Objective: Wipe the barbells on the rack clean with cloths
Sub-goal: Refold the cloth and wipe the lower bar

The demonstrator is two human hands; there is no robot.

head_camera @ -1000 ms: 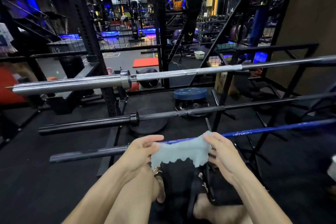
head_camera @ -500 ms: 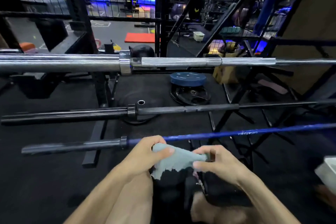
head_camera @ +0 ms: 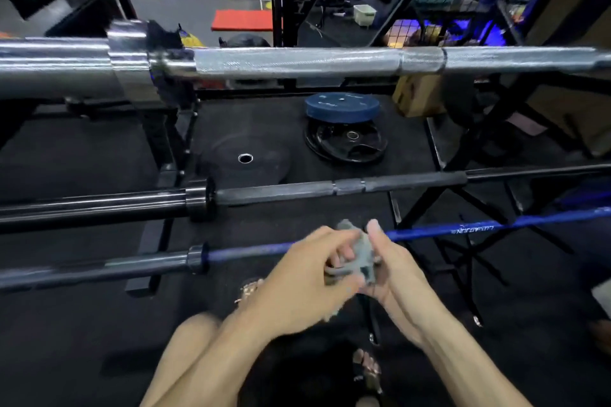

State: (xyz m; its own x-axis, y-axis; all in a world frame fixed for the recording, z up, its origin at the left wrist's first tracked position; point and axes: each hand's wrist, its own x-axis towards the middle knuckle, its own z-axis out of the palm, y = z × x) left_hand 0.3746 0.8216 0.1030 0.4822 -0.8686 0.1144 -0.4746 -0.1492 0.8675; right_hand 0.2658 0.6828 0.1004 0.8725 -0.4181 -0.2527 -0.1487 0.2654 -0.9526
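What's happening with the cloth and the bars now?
Both hands, left hand and right hand, grip cloth. Blue barbell untouched. Nothing blocking.

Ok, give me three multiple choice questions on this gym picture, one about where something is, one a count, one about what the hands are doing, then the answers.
1. Where is the blue-shafted barbell?
A. topmost
B. middle
C. lowest, nearest the person

2. How many barbells lie across the rack?
A. two
B. three
C. five

3. What state is the pale grey cloth in?
A. bunched between both hands
B. draped over the silver barbell
C. lying on the floor

Answers: 1 C, it runs below the black barbell. 2 B, silver, black and blue. 3 A, the left hand and right hand grip it together.
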